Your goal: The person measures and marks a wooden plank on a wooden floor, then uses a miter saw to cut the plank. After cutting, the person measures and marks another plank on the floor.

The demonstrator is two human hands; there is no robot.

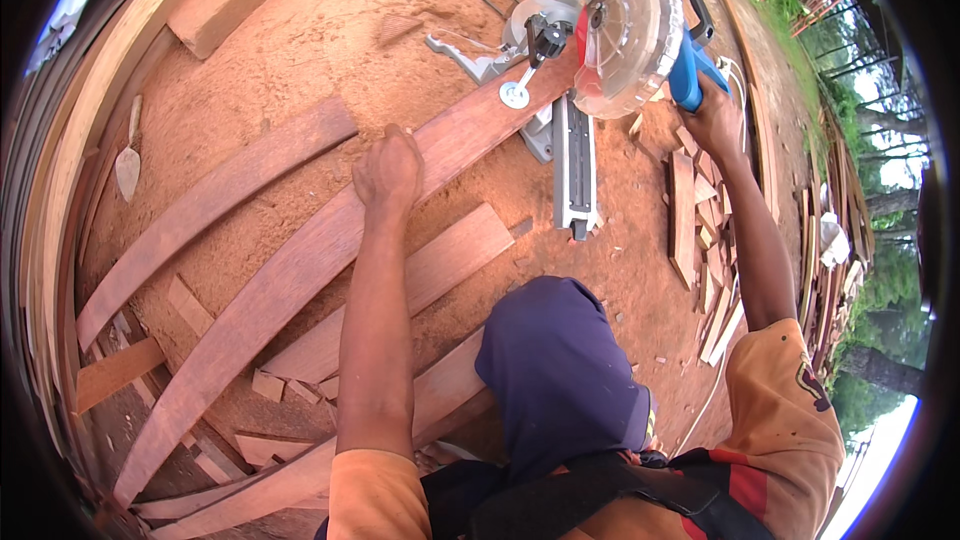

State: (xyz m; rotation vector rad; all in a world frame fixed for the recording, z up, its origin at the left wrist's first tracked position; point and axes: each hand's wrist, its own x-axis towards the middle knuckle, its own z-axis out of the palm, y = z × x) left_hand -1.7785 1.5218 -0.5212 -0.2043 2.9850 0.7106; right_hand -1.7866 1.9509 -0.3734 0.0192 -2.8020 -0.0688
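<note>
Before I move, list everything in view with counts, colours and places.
miter saw: one, grey and blue, upper right of centre
long curved plank: one, reddish-brown, slanting from saw to lower left
loose planks: at least three, reddish-brown, both sides of it
offcuts: many, brown, right of centre
trowel: one, grey, pale handle, left
timber lengths: several, tan and brown, left rim
trees: several, green, right rim
sleeves: two, orange, bottom
left fingers: one set, brown, curled at plank's edge
right fingers: one set, brown, on saw's blue part
</note>
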